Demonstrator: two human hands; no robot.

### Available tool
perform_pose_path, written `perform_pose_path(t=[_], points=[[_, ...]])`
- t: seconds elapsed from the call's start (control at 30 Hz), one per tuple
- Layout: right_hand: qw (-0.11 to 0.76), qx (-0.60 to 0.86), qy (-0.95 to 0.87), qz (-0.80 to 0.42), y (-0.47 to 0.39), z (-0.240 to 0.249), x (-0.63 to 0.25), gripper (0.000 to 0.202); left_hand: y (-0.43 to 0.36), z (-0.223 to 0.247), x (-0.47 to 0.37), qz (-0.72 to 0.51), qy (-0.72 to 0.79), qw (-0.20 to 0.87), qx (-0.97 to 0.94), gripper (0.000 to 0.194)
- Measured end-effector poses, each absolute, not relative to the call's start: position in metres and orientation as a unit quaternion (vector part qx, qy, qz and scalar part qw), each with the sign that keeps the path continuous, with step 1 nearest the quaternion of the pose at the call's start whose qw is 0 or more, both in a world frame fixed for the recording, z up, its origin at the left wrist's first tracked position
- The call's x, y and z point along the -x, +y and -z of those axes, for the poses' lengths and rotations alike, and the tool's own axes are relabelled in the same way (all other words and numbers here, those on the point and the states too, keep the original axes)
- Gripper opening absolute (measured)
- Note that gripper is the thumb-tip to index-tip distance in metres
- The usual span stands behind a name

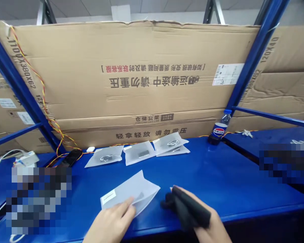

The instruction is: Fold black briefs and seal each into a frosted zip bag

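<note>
My left hand (111, 222) pinches the near edge of a frosted white plastic bag (131, 194) that lies on the blue table (218, 175); the bag carries a small white label at its left corner. My right hand (207, 226) grips a folded black cloth-like item (187, 207), whose tip sits just right of the bag's open side. Farther back lie three similar frosted bags (139, 152) in a row, each with a dark item inside.
Large cardboard boxes (142, 84) stand behind the table between blue rack posts (253, 64). A Pepsi bottle (219, 130) stands at the back right. Red-yellow wires (50, 118), a black device (72, 157) and a small white object (90, 149) lie at the back left.
</note>
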State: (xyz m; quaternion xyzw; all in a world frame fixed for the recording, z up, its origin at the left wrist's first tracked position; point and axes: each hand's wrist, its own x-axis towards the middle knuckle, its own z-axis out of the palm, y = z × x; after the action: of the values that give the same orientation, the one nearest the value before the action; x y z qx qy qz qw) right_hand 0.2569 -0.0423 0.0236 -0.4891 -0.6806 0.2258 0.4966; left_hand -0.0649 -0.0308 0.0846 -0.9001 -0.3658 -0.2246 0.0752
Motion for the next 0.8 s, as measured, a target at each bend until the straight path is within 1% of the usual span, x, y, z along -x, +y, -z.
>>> perform_pose_path(t=[0.03, 0.07, 0.1, 0.13, 0.17, 0.2, 0.23, 0.3, 0.37, 0.4, 0.47, 0.53, 0.7, 0.8], points=[[0.550, 0.554, -0.581, -0.230, -0.044, -0.023, -0.260, 0.053, -0.027, -0.087, 0.057, 0.219, -0.359, 0.072, 0.904, 0.068], [0.591, 0.607, -0.489, -0.209, -0.046, -0.023, -0.261, 0.057, -0.023, -0.089, 0.050, 0.216, -0.351, 0.069, 0.908, 0.068], [0.612, 0.647, -0.422, -0.170, -0.048, -0.022, -0.260, 0.062, -0.019, -0.091, 0.042, 0.215, -0.345, 0.065, 0.911, 0.068], [0.614, 0.672, -0.394, -0.126, -0.051, -0.021, -0.257, 0.064, -0.016, -0.093, 0.035, 0.218, -0.340, 0.063, 0.912, 0.068], [0.609, 0.675, -0.408, -0.084, -0.053, -0.021, -0.252, 0.064, -0.012, -0.096, 0.027, 0.223, -0.334, 0.062, 0.914, 0.067], [0.599, 0.652, -0.462, -0.050, -0.055, -0.020, -0.245, 0.061, -0.010, -0.099, 0.019, 0.228, -0.329, 0.058, 0.915, 0.066], [0.584, 0.605, -0.541, -0.020, -0.056, -0.020, -0.237, 0.059, -0.008, -0.102, 0.011, 0.234, -0.324, 0.051, 0.915, 0.066], [0.551, 0.457, -0.696, 0.047, -0.054, -0.021, -0.220, 0.055, -0.006, -0.107, -0.001, 0.241, -0.307, 0.019, 0.920, 0.064], [0.516, 0.331, -0.782, 0.115, -0.047, -0.024, -0.208, 0.052, -0.006, -0.108, -0.007, 0.248, -0.294, -0.006, 0.923, 0.070], [0.500, 0.299, -0.800, 0.144, -0.042, -0.027, -0.206, 0.050, -0.006, -0.106, -0.008, 0.254, -0.293, -0.005, 0.922, 0.076], [0.485, 0.287, -0.807, 0.177, -0.031, -0.034, -0.206, 0.045, -0.005, -0.097, -0.005, 0.272, -0.295, 0.010, 0.916, 0.090], [0.476, 0.298, -0.805, 0.191, -0.024, -0.041, -0.210, 0.042, -0.004, -0.086, 0.001, 0.293, -0.303, 0.014, 0.907, 0.098], [0.468, 0.289, -0.806, 0.219, -0.015, -0.046, -0.203, 0.034, -0.002, -0.071, 0.009, 0.331, -0.324, -0.010, 0.886, 0.103], [0.443, 0.295, -0.823, 0.198, -0.003, -0.040, -0.189, 0.030, -0.002, -0.072, 0.010, 0.326, -0.322, -0.015, 0.889, 0.108]])
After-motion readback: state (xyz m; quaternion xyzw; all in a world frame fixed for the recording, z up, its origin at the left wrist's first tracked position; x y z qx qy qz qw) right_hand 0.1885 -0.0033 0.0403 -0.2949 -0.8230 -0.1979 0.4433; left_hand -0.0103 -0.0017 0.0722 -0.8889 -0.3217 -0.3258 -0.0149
